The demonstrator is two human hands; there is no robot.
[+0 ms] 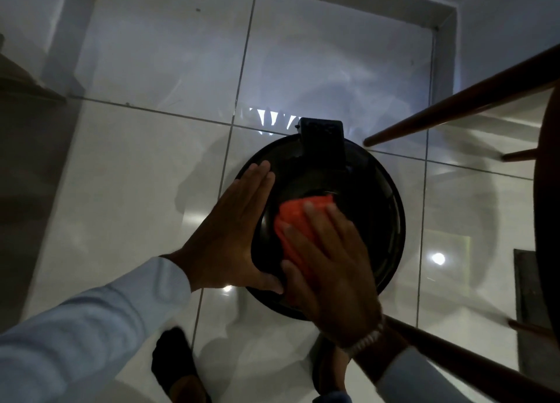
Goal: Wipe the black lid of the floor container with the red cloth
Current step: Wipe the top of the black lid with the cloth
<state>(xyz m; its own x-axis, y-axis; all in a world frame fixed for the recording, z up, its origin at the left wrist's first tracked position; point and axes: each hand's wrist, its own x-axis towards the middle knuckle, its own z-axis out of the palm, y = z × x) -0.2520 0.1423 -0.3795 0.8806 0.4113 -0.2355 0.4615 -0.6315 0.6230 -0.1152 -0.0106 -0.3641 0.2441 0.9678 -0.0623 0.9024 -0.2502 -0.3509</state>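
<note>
A: Where was the black lid (pixel 375 220), and did it carry any writing?

B: It sat on the floor container, on the pale tiled floor (pixel 145 166), between 2 dark wooden legs (pixel 448 111). No brand or label could be read; the surface was dark and glossy. A black hinge block (pixel 322 142) stood at its far edge, so the lid's hinge side pointed away from the person.

A: And the red cloth (pixel 298 220)?

B: It lay folded on the lid's near-left part, its long side running from near-left to far-right. The right hand (pixel 327 260) pressed flat on it, fingers slightly spread, covering its lower half.

A: The other hand?

B: The left hand (pixel 230 233) rested open against the lid's left rim, fingers straight and together, thumb hooked on the near edge.

A: Anything hard to see?

B: The container's body was hidden beneath the lid. A wristwatch (pixel 365 340) showed blurred, and 1 dark shoe (pixel 175 366) was cut off below.
</note>
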